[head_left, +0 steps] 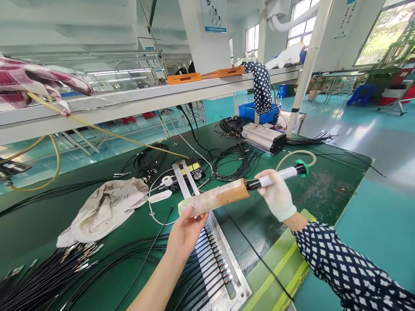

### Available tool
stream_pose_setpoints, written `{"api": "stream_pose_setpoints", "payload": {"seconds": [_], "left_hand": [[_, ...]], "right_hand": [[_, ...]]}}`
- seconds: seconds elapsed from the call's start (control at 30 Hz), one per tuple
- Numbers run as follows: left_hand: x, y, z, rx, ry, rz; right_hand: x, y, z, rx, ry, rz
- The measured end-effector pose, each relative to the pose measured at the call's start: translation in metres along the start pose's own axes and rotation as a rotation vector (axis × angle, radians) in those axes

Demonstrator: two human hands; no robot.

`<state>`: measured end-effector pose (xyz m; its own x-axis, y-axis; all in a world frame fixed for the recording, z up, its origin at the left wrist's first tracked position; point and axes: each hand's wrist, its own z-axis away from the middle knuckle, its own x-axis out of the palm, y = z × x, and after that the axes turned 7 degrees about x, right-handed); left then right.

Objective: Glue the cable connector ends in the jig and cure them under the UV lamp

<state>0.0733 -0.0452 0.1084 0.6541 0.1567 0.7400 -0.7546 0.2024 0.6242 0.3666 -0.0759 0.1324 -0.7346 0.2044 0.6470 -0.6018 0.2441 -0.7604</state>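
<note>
My left hand [189, 226], bare, is closed around the left part of a long tan tube wrapped in clear film [215, 198]. In my right hand [277, 196], which wears a white glove, I grip a dispensing syringe [287, 173] with a green cap and a pale hose at its far end. The black front of the syringe meets the right end of the tube; whether it sits inside cannot be made out. Below my hands lies a metal fixture [231, 270] with a row of black cables [194, 268] set along it.
A crumpled cloth [103, 209] and a black controller box [197, 169] lie on the green table [311, 203]. Coiled black cables [235, 162] and a silver device [262, 137] stand farther back. A shelf [136, 101] crosses above, holding orange trays [184, 78]; a patterned sleeve [262, 88] hangs from it.
</note>
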Motion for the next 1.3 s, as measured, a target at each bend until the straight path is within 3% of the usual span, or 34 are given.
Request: {"api": "stream_pose_setpoints", "payload": {"seconds": [0.33, 0.53, 0.6, 0.7, 0.8, 0.9, 0.97, 1.07, 1.17, 1.3], "left_hand": [[-0.004, -0.009, 0.036, -0.003, 0.09, -0.011], [-0.005, -0.028, 0.051, -0.025, 0.109, 0.022], [-0.011, -0.028, 0.055, -0.023, 0.091, -0.032], [-0.02, -0.017, 0.069, -0.136, -0.088, -0.237], [-0.033, 0.0, 0.087, -0.24, -0.231, -0.497], [-0.054, 0.014, 0.1, -0.146, -0.223, -0.674], [-0.073, 0.02, 0.106, -0.033, -0.186, -0.793], [-0.104, 0.025, 0.116, 0.171, -0.086, -1.022], [-0.134, 0.029, 0.127, 0.31, -0.004, -1.212], [-0.17, 0.025, 0.135, 0.39, -0.027, -1.336]], "right_hand": [[0.012, 0.027, 0.019, -0.023, -0.093, 0.15], [0.027, 0.056, 0.035, 0.219, -0.196, 0.058], [0.032, 0.056, 0.028, 0.263, -0.245, 0.138], [0.043, 0.048, -0.013, 0.348, -0.207, 0.516], [0.06, 0.038, -0.086, 0.441, -0.145, 0.796], [0.078, 0.037, -0.156, 0.495, -0.084, 1.093], [0.088, 0.044, -0.188, 0.489, -0.056, 1.304], [0.1, 0.067, -0.208, 0.389, -0.05, 1.6], [0.116, 0.094, -0.211, 0.26, -0.106, 1.838], [0.164, 0.137, -0.207, 0.094, -0.316, 2.008]]}}
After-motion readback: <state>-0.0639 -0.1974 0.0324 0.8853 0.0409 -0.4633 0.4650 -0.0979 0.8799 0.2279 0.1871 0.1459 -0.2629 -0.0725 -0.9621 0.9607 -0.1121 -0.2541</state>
